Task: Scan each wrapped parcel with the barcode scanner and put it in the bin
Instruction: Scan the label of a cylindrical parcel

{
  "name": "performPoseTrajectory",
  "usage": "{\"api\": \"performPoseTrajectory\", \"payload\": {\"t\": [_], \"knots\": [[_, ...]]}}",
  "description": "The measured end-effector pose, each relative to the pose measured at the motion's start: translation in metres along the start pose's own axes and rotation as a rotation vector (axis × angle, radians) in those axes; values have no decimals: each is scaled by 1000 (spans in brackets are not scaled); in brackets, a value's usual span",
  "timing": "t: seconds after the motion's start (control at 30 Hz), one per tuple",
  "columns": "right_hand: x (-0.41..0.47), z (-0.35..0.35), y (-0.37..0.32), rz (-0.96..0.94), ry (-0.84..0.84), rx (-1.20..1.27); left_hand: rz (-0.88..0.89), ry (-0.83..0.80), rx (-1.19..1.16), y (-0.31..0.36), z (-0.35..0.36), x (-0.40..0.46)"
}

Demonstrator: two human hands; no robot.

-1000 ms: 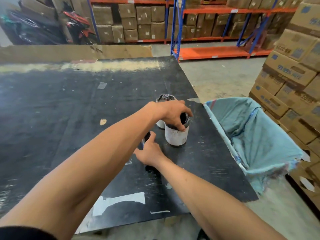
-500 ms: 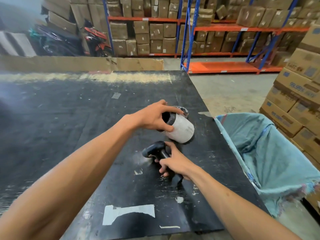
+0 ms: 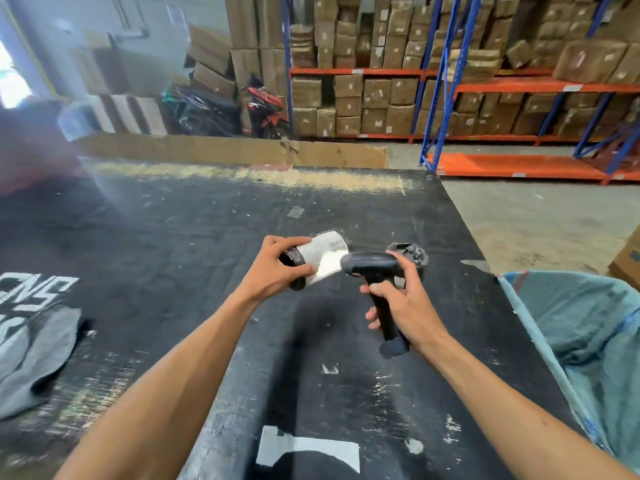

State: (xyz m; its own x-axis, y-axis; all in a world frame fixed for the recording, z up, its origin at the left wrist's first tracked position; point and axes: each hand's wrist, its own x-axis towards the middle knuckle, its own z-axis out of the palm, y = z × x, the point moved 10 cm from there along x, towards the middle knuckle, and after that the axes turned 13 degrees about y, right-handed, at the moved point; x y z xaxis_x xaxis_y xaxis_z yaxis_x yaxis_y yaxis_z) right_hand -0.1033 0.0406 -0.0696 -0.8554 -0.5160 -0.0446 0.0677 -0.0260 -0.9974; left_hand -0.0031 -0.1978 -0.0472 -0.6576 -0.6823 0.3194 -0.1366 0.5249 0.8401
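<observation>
My left hand (image 3: 273, 271) grips a small cylindrical parcel (image 3: 320, 258) wrapped in black film, lying on its side above the table with its white barcode label facing up. My right hand (image 3: 401, 299) holds a black barcode scanner (image 3: 375, 271) by its handle, its head pointed left and almost touching the label. A second black-wrapped parcel (image 3: 410, 252) stands on the black table (image 3: 207, 237) just behind the scanner, partly hidden by my right hand. The bin (image 3: 588, 327), lined with a teal bag, stands at the table's right edge.
A grey and black printed garment (image 3: 34, 334) lies at the table's left side. Tape scraps (image 3: 308, 448) mark the near tabletop. A flat cardboard sheet (image 3: 235, 150) stands behind the table. Racks with cartons (image 3: 381, 95) fill the background, and a carton (image 3: 627, 265) sits by the bin.
My right hand lifted the scanner off the table and aimed it at the parcel. My left hand turned the parcel so its label faces up. The view tilted upward.
</observation>
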Motion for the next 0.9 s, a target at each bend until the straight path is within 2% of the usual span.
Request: {"api": "performPoseTrajectory", "payload": {"t": [0.07,0.2,0.4,0.6,0.9], "knots": [[3,4,-10,-42,30,18,-24,13,5,-13,-8,0],[8,9,-25,-140,80,-98,-31,22,-20,-22,-18,-1],[14,29,-27,-142,11,-175,1,26,-52,-18,-18,-2],[12,35,-36,-229,43,-319,31,21,-25,-16,-14,-4],[8,28,-46,-275,76,-332,43,61,-6,-7,-20,-4]]}}
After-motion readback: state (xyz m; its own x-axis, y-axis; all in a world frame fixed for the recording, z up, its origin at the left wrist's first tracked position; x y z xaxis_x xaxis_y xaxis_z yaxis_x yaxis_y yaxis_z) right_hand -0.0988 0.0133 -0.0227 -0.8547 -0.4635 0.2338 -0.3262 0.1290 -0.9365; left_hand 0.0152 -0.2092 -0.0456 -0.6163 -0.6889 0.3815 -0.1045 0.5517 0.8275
